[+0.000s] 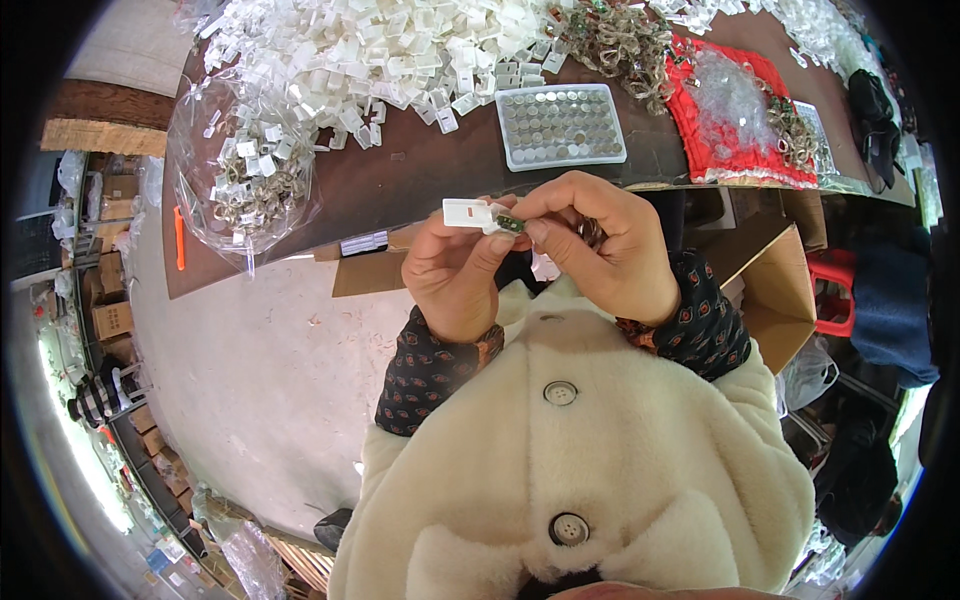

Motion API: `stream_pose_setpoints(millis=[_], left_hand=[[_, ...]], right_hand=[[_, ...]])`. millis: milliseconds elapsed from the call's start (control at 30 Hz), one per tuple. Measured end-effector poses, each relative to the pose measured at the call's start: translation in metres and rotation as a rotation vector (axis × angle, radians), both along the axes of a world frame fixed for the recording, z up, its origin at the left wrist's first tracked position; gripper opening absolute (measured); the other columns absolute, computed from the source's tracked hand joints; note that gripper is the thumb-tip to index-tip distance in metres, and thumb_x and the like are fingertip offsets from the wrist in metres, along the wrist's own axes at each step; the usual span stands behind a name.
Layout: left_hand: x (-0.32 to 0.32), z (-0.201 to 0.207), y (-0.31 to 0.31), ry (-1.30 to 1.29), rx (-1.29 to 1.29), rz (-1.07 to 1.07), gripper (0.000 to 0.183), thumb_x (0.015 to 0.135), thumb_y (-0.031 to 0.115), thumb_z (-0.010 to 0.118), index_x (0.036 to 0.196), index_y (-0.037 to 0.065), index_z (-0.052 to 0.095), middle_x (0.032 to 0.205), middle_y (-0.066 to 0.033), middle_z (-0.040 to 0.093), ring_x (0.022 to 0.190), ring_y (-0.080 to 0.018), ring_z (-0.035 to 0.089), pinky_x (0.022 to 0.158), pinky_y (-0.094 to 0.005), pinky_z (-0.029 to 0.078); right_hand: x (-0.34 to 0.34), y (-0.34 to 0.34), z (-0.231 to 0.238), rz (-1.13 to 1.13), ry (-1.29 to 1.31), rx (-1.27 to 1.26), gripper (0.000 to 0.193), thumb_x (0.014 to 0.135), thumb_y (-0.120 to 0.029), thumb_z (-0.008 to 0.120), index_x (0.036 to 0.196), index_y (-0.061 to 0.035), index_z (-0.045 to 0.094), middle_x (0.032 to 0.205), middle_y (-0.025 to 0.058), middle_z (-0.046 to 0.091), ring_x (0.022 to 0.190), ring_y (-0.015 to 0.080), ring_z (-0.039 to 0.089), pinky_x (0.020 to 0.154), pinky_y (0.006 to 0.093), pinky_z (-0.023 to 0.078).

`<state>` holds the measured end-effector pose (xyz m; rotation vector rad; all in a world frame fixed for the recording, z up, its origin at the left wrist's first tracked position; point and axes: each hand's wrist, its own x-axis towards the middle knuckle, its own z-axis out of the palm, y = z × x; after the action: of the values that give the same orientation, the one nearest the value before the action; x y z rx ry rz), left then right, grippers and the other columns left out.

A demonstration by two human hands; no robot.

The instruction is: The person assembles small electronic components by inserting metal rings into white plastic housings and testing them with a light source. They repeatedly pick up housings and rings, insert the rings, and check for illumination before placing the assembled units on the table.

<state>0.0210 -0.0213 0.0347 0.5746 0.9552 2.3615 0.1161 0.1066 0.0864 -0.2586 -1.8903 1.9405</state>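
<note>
In front of my chest, just off the table's near edge, both hands meet at a small white plastic casing [466,213] with a red slot-like mark. My left hand [450,285] pinches this casing between thumb and fingers. At the casing's right end sits a small green circuit board [509,223]. My right hand [618,250] has its thumb and forefinger closed on that board, which touches the casing. How far the board goes inside the casing cannot be made out. The fingertips partly cover it.
White casings [390,50] are heaped across the brown table [420,165]. Beyond my hands lies a tray of round silver cells [560,128], with tangled wired parts [620,50] behind. A clear bag [205,200], an orange tool [179,238], a red cloth [690,140] and a cardboard box [770,290] surround me.
</note>
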Motion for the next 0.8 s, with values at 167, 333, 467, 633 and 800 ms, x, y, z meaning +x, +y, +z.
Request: stream_pose_setpoints(millis=[167,333,467,633,800], left_hand=[[0.0004,-0.0027,0.0020,-0.038,0.003,0.043,0.021,0.087,-0.004,0.068,0.106,-0.001,0.061,0.107,-0.0171,0.068,0.086,-0.0195,0.067,0.073,-0.0327,0.059],[0.0007,-0.0033,0.0029,-0.041,-0.004,0.078,0.019,0.087,-0.004,0.069,0.103,0.000,0.061,0.104,-0.0155,0.068,0.081,-0.0186,0.066,0.071,-0.0315,0.058],[-0.0001,-0.0027,0.0017,-0.049,-0.022,0.058,0.017,0.087,-0.004,0.069,0.101,0.000,0.061,0.103,-0.0147,0.068,0.080,-0.0184,0.066,0.070,-0.0313,0.058],[-0.0007,-0.0026,0.0031,-0.037,-0.022,0.082,0.017,0.087,-0.005,0.069,0.101,0.000,0.061,0.102,-0.0144,0.068,0.080,-0.0184,0.067,0.070,-0.0313,0.058],[0.0011,-0.0014,0.0045,-0.051,-0.009,0.110,0.018,0.086,-0.006,0.069,0.101,0.000,0.061,0.101,-0.0141,0.068,0.080,-0.0185,0.067,0.070,-0.0310,0.058]], right_hand=[[-0.0027,0.0005,0.0027,0.091,-0.093,-0.265,0.017,0.098,-0.002,0.056,0.112,0.0052,0.062,0.100,0.0073,0.068,0.084,0.0078,0.062,0.071,0.0221,0.051],[-0.0041,-0.0001,0.0060,0.058,-0.109,-0.314,0.018,0.096,-0.001,0.057,0.112,0.0059,0.063,0.096,0.0062,0.068,0.084,0.0072,0.063,0.075,0.0216,0.053],[-0.0039,0.0007,0.0078,0.033,-0.096,-0.262,0.018,0.095,0.001,0.057,0.111,0.0065,0.064,0.096,0.0062,0.069,0.084,0.0076,0.064,0.077,0.0220,0.054],[-0.0052,-0.0011,0.0045,0.044,-0.097,-0.263,0.018,0.098,-0.004,0.056,0.112,0.0051,0.063,0.094,0.0050,0.068,0.073,0.0037,0.056,0.065,0.0184,0.047],[-0.0060,-0.0001,0.0024,0.048,-0.087,-0.265,0.018,0.099,-0.006,0.056,0.113,0.0040,0.063,0.093,0.0037,0.068,0.067,0.0015,0.052,0.058,0.0164,0.043]])
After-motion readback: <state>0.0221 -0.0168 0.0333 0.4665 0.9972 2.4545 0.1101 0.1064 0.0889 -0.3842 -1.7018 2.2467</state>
